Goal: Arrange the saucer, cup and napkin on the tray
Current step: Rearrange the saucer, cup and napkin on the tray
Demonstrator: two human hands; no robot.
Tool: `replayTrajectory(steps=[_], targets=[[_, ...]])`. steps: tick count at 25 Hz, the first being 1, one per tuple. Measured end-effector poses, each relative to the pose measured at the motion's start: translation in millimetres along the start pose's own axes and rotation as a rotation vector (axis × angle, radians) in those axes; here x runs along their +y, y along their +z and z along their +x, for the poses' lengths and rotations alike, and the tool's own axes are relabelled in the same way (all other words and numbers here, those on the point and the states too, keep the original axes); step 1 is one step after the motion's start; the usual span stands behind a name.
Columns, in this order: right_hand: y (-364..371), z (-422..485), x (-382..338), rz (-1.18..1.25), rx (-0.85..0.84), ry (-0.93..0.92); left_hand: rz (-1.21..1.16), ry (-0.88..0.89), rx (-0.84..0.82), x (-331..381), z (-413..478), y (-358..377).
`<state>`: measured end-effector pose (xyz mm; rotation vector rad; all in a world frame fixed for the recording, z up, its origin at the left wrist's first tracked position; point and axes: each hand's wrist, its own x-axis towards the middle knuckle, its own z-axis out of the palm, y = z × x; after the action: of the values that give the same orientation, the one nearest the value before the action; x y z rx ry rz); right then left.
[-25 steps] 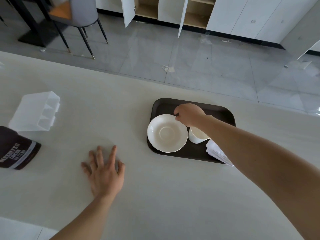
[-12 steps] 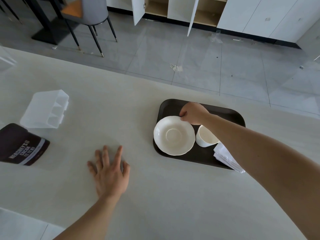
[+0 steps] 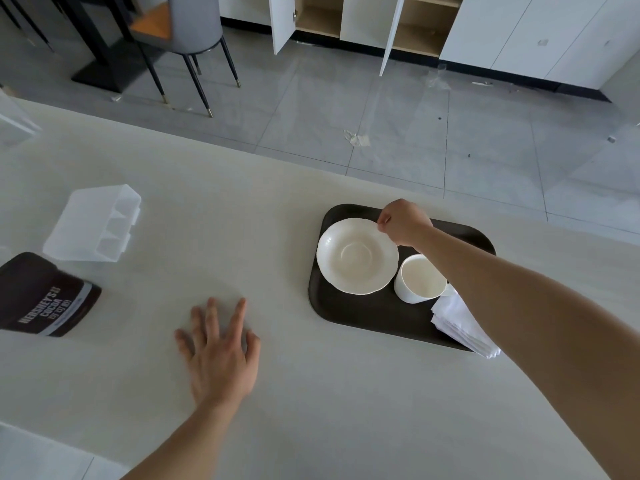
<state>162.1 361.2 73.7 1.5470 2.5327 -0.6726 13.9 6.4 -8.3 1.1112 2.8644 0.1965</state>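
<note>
A dark brown tray (image 3: 363, 313) lies on the pale table at the right. On its left half sits a white saucer (image 3: 356, 256) with a wavy rim. My right hand (image 3: 403, 221) pinches the saucer's far right rim, fingers closed on it. A white cup (image 3: 417, 278) stands upright just right of the saucer, partly hidden by my forearm. A stack of white napkins (image 3: 462, 323) lies at the tray's near right corner and sticks out over the edge. My left hand (image 3: 220, 351) rests flat on the table, fingers spread, holding nothing.
A clear plastic organiser (image 3: 95, 225) lies at the left, with a brown Hershey's cocoa pouch (image 3: 45, 296) beside it. The table's far edge runs diagonally behind the tray. Beyond it are a grey tiled floor, a grey chair (image 3: 188, 32) and open white cabinets (image 3: 367, 19).
My right hand has kept its pinch on the saucer's far rim while the view shifted; the saucer sits a little farther back on the tray. My left hand has stayed flat.
</note>
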Motion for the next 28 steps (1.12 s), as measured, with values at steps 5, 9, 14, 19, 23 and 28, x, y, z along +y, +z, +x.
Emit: replayTrajectory(steps=[5,9,14,19,23,28], targets=[[1,4,9,0.134,-0.014,0.135,-0.008,-0.003,0.012,1,0,0],[1,9,16,0.271,0.001,0.221,-0.006,-0.003,0.011,0,0,2],[2,11,20,0.419,0.023,0.298,-0.007,-0.004,0.015,1,1,1],[4,12,21,0.510,0.032,0.345,-0.004,-0.008,0.016,-1,1,4],[5,13,21,0.553,0.032,0.376,-0.004,-0.006,0.024,-2,2,6],[5,13,21,0.583,0.013,0.382,0.004,-0.007,0.020,-3,2,7]])
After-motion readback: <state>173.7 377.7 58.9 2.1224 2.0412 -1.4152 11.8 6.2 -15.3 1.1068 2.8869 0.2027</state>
